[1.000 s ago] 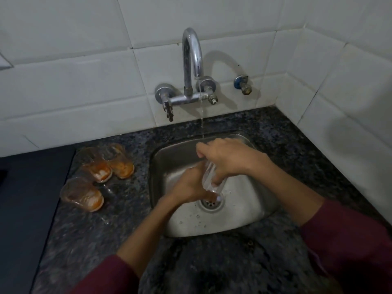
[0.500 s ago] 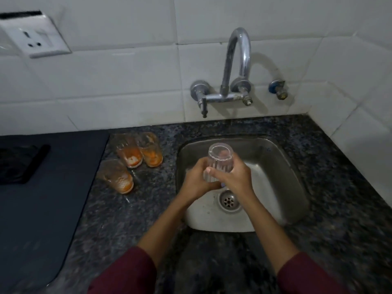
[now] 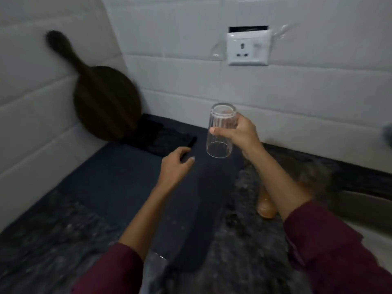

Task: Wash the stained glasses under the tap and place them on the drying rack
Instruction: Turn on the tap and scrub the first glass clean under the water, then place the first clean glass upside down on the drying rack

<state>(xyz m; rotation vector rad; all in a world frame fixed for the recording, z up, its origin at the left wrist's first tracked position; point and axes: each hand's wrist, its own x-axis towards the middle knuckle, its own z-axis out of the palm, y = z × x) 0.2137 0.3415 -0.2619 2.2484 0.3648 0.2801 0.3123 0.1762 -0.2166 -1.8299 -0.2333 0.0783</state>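
Note:
My right hand (image 3: 239,133) grips a clear ribbed glass (image 3: 220,132), held upside down with its mouth facing down, above the right edge of a dark blue mat (image 3: 118,183). My left hand (image 3: 176,166) hovers over the mat, just left of and below the glass, fingers loosely curled with nothing in it. An orange-stained glass (image 3: 266,206) lies on the granite counter, partly hidden behind my right forearm. The tap is out of view.
A dark round wooden board (image 3: 106,102) with a handle leans in the left wall corner. A black folded cloth (image 3: 161,139) lies at the mat's back. A white wall socket (image 3: 248,48) sits above. The sink's edge (image 3: 364,206) shows at right. A clear glass (image 3: 154,270) is blurred near my left sleeve.
The view has swung left from the sink to the mat. My right hand carried the upturned clean glass over the mat, and my left hand let go of it.

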